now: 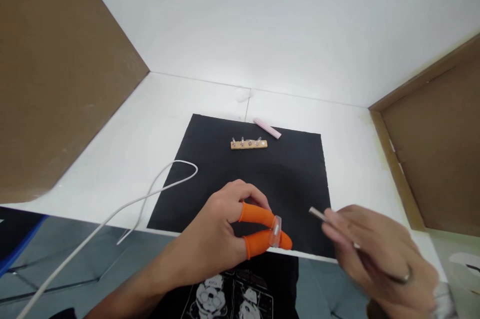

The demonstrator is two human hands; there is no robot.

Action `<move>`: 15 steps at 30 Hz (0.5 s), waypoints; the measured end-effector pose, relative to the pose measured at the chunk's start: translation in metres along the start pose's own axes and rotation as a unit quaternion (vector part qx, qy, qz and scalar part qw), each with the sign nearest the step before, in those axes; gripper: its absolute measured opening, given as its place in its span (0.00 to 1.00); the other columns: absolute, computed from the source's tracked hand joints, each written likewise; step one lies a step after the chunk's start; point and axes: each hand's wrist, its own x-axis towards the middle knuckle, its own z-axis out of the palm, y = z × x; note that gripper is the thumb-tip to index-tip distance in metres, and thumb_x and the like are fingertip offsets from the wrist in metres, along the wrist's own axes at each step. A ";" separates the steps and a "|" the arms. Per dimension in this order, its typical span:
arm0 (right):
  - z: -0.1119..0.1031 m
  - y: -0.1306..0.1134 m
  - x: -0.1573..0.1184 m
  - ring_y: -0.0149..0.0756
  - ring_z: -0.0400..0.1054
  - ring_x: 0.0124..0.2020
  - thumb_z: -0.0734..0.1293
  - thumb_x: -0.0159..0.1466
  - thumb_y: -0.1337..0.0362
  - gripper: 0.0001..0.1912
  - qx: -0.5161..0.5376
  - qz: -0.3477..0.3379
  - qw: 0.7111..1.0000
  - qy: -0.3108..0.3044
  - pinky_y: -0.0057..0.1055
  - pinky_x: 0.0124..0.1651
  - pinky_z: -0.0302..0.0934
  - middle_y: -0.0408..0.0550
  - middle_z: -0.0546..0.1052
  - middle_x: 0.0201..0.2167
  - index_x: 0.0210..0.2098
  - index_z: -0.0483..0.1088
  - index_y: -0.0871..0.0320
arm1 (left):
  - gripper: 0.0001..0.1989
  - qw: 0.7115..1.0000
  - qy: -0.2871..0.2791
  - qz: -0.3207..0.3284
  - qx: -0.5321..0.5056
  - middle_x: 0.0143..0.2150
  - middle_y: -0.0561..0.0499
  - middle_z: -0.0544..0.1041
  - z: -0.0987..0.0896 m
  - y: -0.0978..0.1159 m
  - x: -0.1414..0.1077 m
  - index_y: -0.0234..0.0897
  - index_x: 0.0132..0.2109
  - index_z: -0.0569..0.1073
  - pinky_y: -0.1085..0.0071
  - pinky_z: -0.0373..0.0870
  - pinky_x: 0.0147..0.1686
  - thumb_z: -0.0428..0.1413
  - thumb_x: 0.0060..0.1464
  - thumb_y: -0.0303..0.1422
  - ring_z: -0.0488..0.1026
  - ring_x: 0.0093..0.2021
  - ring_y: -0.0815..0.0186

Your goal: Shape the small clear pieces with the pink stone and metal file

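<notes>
My left hand wears orange finger cots on thumb and index finger. Pinched between these two fingertips is a small clear curved piece that looks like a false nail tip. To the right, my right hand is closed around a slim, pale stick-shaped tool, whose end points up and left toward the mat. Motion blurs this hand somewhat, and the tool's exact kind cannot be made out. A gap separates the tool from the clear piece. A ring shows on one right finger.
On the black mat lies a small wooden strip with several clear pieces standing on it. Behind it, a pink bar crosses the mat's far edge. A white cable loops over the left side. Brown panels flank the white table.
</notes>
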 end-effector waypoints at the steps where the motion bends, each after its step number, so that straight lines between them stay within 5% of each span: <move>1: 0.000 0.007 0.000 0.31 0.75 0.24 0.70 0.72 0.76 0.09 -0.011 0.008 1.000 0.012 0.29 0.25 0.69 0.41 0.82 0.28 0.45 0.76 0.55 | 0.06 1.000 -0.003 -0.002 -0.001 0.44 0.52 0.81 0.000 0.000 0.000 0.46 0.41 0.88 0.72 0.78 0.42 0.70 0.62 0.27 0.80 0.45 0.65; 9: 0.010 -0.029 0.004 0.27 0.65 0.17 0.65 0.76 0.75 0.11 0.051 -0.030 0.996 -0.069 0.32 0.22 0.60 0.36 0.75 0.20 0.38 0.73 0.56 | 0.03 1.000 0.010 0.003 -0.009 0.44 0.50 0.82 -0.002 -0.002 0.002 0.42 0.39 0.88 0.71 0.79 0.42 0.70 0.62 0.28 0.81 0.45 0.63; 15: 0.004 0.010 -0.006 0.31 0.74 0.25 0.71 0.70 0.79 0.14 -0.018 0.017 1.000 0.012 0.30 0.27 0.68 0.42 0.82 0.30 0.49 0.77 0.56 | 0.05 1.000 0.004 -0.007 -0.003 0.43 0.51 0.81 -0.003 -0.002 0.001 0.44 0.41 0.88 0.73 0.77 0.39 0.70 0.61 0.27 0.81 0.45 0.64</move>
